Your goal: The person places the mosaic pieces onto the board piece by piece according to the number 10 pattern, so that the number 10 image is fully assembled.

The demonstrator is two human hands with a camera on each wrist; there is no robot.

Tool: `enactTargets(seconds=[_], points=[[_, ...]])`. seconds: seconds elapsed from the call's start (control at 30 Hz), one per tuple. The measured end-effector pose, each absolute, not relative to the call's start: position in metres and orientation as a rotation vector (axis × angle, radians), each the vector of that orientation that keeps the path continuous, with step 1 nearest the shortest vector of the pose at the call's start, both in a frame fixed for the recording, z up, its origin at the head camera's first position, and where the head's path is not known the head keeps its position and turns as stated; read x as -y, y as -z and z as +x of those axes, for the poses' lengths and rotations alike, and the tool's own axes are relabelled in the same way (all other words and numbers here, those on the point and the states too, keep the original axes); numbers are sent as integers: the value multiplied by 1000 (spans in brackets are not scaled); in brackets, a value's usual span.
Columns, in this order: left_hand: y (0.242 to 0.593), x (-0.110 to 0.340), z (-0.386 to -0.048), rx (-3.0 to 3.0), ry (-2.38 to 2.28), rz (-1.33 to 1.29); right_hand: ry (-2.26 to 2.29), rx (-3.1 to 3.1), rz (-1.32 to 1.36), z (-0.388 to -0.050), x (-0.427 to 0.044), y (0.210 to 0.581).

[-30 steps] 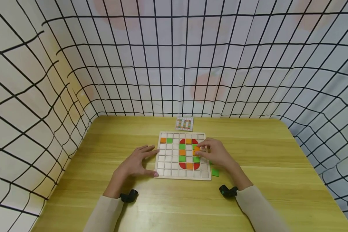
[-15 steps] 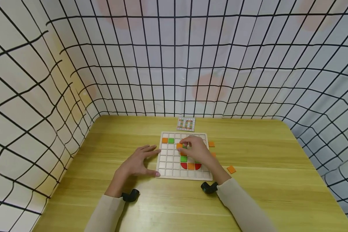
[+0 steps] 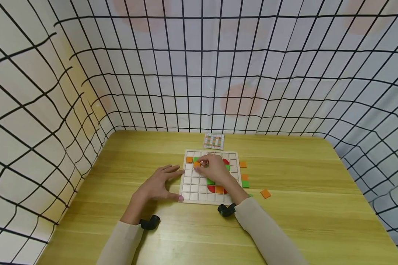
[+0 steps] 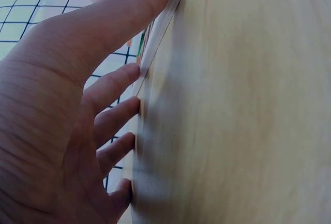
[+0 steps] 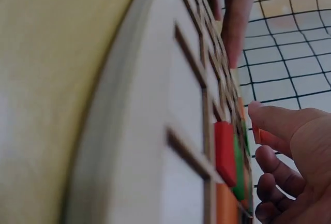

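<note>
A white grid board (image 3: 192, 187) lies on the table, carrying red, green and orange tiles, several of them hidden under my right hand. My right hand (image 3: 215, 170) is over the board's upper middle and pinches an orange square tile (image 3: 197, 164) between thumb and fingers, just below the green tile (image 3: 195, 159) in the upper left. In the right wrist view the held tile (image 5: 256, 133) is seen edge-on, apart from the board. My left hand (image 3: 157, 184) rests spread at the board's left side, thumb and index finger touching its edge; the left wrist view shows its fingertips (image 4: 135, 105) on the table.
A small printed pattern card (image 3: 213, 141) lies behind the board. Right of the board are loose orange tiles (image 3: 265, 193) and green tiles (image 3: 245, 183), partly hidden by the right arm. A black grid net (image 3: 199, 77) stands round the table's back and sides.
My right hand has carried the orange tile leftward across the board, from the right column of tiles to near the upper-left green tile. The left hand has stayed at the board's edge.
</note>
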State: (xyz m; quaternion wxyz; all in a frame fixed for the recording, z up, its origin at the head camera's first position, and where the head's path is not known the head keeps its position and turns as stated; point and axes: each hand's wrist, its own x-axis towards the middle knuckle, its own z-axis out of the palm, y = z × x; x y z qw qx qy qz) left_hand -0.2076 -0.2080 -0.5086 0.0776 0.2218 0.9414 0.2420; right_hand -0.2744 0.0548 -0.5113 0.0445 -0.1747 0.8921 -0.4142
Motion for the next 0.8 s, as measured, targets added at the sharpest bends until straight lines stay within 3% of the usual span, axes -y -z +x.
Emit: enactTargets(seconds=[0.8], points=[[506, 207, -207, -2818, -734, 673, 1284, -2744, -536, -274, -54, 515]])
